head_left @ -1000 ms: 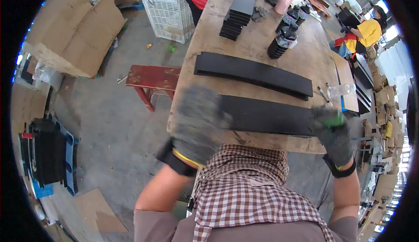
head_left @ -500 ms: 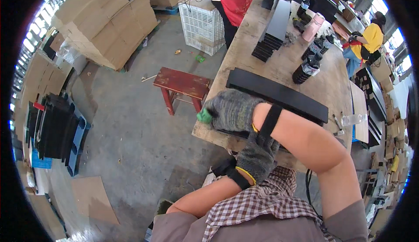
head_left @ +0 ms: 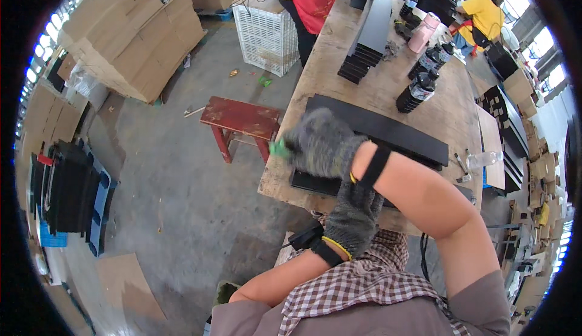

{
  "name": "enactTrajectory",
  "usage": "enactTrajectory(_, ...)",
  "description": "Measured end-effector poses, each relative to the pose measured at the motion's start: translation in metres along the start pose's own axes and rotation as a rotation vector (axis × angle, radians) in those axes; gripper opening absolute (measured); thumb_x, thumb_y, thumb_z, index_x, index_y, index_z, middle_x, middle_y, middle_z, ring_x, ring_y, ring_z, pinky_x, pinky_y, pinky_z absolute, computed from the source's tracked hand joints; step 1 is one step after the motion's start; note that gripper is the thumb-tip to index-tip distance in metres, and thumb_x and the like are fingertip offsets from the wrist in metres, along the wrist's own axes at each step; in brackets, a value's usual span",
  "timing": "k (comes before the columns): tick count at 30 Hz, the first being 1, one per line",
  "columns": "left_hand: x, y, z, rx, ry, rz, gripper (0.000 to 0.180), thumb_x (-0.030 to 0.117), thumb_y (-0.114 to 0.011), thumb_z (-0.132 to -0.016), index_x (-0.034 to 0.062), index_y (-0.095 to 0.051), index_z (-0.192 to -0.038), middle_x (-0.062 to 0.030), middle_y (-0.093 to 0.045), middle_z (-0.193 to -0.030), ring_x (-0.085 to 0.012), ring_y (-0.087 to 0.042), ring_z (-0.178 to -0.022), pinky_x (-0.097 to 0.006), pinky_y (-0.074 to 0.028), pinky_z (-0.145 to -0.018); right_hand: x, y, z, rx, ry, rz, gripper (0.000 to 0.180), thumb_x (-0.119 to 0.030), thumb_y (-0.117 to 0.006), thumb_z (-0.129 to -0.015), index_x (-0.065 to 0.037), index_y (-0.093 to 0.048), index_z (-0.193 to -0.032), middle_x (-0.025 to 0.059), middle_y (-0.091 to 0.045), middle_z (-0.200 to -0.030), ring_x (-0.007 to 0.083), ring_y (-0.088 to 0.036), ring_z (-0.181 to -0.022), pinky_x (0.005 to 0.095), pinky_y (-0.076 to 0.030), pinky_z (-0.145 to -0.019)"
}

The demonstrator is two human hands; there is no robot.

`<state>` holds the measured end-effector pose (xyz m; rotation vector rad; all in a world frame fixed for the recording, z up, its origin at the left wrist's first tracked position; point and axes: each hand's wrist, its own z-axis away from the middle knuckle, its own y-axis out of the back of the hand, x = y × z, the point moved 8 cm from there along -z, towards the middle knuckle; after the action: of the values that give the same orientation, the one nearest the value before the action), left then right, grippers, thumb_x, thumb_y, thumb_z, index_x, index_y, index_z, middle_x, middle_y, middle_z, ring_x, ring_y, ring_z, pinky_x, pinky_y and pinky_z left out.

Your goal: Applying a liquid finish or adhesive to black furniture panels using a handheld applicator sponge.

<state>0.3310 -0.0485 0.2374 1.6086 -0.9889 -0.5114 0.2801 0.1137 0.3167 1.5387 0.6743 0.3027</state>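
My right hand [head_left: 324, 145], in a grey knit glove, reaches leftward across my front over the left end of a near black board [head_left: 315, 181]. Its fingers are curled and blurred. A green bit [head_left: 279, 148] shows at their tips; whether it is a rag or part of the glove is unclear. My left hand [head_left: 354, 218], gloved alike, is at the table's front edge by the near board, its fingers hidden behind the right wrist. Just beyond lies another long black board [head_left: 382, 127], flat on the wooden table [head_left: 339, 93].
A stack of black strips [head_left: 367, 39], dark bottles [head_left: 417, 90] and a pink flask [head_left: 424, 31] stand farther up the table. A clear bottle [head_left: 484, 159] lies at right. Left are a red stool [head_left: 239, 117] and white crate [head_left: 267, 36]. Two co-workers stand beyond.
The view has shifted slightly. My right hand has moved up a little, uncovering the near board's left end. The left hand stays close by the edge. The co-worker in yellow has turned away.
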Motion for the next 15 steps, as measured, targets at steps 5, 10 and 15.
enactTrajectory(5,-0.001,0.015,-0.004,-0.082,-0.020,0.133,0.086,0.044,-0.060,-0.090,-0.0023,-0.035,-0.158,-0.0277,-0.023,-0.168,-0.0468,-0.016,-0.157,-0.064,-0.008,-0.129,0.083,-0.011,0.006,-0.059,-0.464,-0.296,0.037,-0.037,-0.076,-0.085,-0.007,-0.074,-0.107,0.0215,-0.074,-0.106,0.0372,-0.070,-0.100,0.0452,-0.055,-0.089)
enactTrajectory(10,-0.002,0.015,-0.001,-0.112,-0.015,0.204,0.085,0.044,-0.062,-0.089,-0.0017,-0.037,-0.157,-0.0277,-0.025,-0.167,-0.0468,-0.018,-0.157,-0.065,-0.009,-0.128,0.084,-0.014,0.027,-0.183,-0.544,-0.454,0.047,-0.039,-0.078,-0.077,-0.006,-0.075,-0.111,0.0235,-0.074,-0.109,0.0407,-0.070,-0.104,0.0448,-0.055,-0.091)
enactTrajectory(15,-0.004,0.014,0.000,-0.069,-0.004,0.218,0.085,0.041,-0.063,-0.087,-0.0018,-0.038,-0.157,-0.0274,-0.025,-0.168,-0.0476,-0.018,-0.156,-0.066,-0.010,-0.128,0.085,0.010,0.042,-0.301,-0.490,-0.245,0.034,-0.036,-0.076,-0.080,-0.008,-0.071,-0.099,0.0178,-0.075,-0.098,0.0348,-0.071,-0.093,0.0444,-0.054,-0.084)
